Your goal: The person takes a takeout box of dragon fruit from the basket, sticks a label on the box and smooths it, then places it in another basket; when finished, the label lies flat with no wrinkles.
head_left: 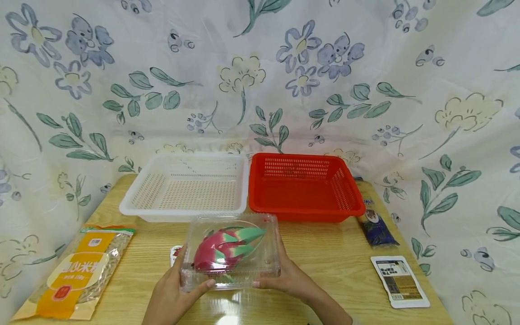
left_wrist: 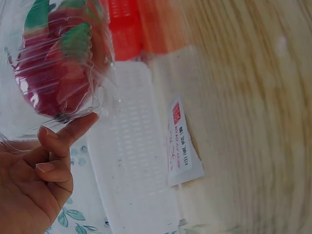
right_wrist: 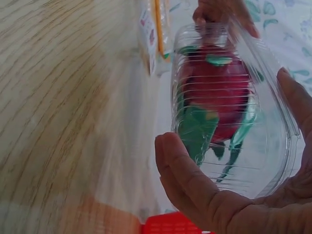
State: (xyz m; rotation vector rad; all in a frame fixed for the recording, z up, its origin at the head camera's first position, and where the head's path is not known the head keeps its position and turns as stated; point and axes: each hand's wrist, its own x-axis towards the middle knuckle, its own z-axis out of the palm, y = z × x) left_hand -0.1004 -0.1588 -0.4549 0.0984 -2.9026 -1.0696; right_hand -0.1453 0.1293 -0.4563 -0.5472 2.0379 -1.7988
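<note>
1. Clear plastic clamshell box (head_left: 230, 253) with a pink and green dragon fruit (head_left: 225, 248) inside sits near the front edge of the worktop (head_left: 325, 257), midway along it, held between both hands.
2. Left hand (head_left: 170, 293) clasps the box's left end, thumb on the front lip; right hand (head_left: 286, 275) wraps the right end, fingers curled along its side. Whether the box is lifted or resting, I cannot tell.
3. White basket (head_left: 184, 187) and red basket (head_left: 304, 186) stand side by side along the back edge, just behind the box.
4. Judging by this, the step in hand is carrying the boxed fruit; a move onward would call for a level lift clearing a basket rim.
5. Orange-labelled packet (head_left: 77, 273) lies at the front left corner, a dark pouch (head_left: 375, 225) and a white sachet (head_left: 400, 282) by the right edge.
</note>
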